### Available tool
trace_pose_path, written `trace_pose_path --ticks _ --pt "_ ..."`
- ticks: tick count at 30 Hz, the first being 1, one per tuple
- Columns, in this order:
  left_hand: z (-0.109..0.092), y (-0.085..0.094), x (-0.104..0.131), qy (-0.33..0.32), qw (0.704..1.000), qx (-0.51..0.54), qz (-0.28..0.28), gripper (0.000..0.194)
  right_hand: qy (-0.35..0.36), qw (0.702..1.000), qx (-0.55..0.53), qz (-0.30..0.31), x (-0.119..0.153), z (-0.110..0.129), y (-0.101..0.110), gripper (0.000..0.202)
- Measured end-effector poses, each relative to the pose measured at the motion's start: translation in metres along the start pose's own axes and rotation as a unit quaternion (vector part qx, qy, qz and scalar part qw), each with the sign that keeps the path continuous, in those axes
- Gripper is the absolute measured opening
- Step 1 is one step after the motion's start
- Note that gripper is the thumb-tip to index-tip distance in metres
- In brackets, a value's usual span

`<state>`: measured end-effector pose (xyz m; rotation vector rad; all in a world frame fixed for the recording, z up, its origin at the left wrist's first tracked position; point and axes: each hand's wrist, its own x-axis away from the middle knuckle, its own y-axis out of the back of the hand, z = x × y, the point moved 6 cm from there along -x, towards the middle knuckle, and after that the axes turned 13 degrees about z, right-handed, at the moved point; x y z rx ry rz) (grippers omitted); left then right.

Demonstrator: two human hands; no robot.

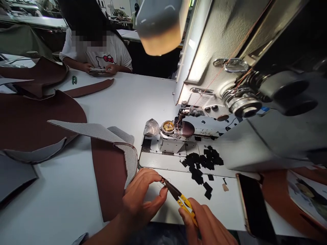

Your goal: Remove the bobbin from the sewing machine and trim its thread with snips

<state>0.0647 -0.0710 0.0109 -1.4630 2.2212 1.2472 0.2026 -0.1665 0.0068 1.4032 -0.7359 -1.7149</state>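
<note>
My right hand (pixel 204 221) is closed around the yellow handles of a pair of thread snips (pixel 184 203). The dark blades point up and left, into the gap between the fingertips of my left hand (pixel 143 194). At those fingertips is a small dark, coppery piece (pixel 162 179) with fine loose thread ends; it is too small to name. My left thumb is bent close to the blades. Beside my left wrist lies a brown panel (pixel 108 183) with grey fabric backing folded over its top. Just beyond my hands stands the sewing machine post (pixel 170 143), its round golden hook (pixel 168 126) exposed.
Black fabric scraps (pixel 201 161) are scattered on the machine bed. A phone (pixel 254 204) lies at the right. The machine head (pixel 217 78) and a lamp (pixel 160 27) overhang the table. Brown panels (pixel 38 119) cover the left. A person (pixel 102 58) sits opposite, holding a phone-like object.
</note>
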Motion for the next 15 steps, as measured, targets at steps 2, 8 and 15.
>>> trace_pose_path --ticks 2,8,15 --pt "0.0 0.001 0.001 -0.007 1.0 -0.007 -0.006 0.031 -0.022 1.0 -0.019 -0.004 0.002 0.001 -0.004 0.029" --pt "0.004 0.001 0.003 0.008 1.0 0.0 -0.008 0.032 -0.047 0.992 -0.115 0.005 0.006 -0.001 -0.015 0.02" --pt "0.005 0.001 0.005 -0.007 0.999 0.031 -0.01 0.035 -0.005 0.994 -0.113 -0.001 0.003 -0.008 -0.007 0.016"
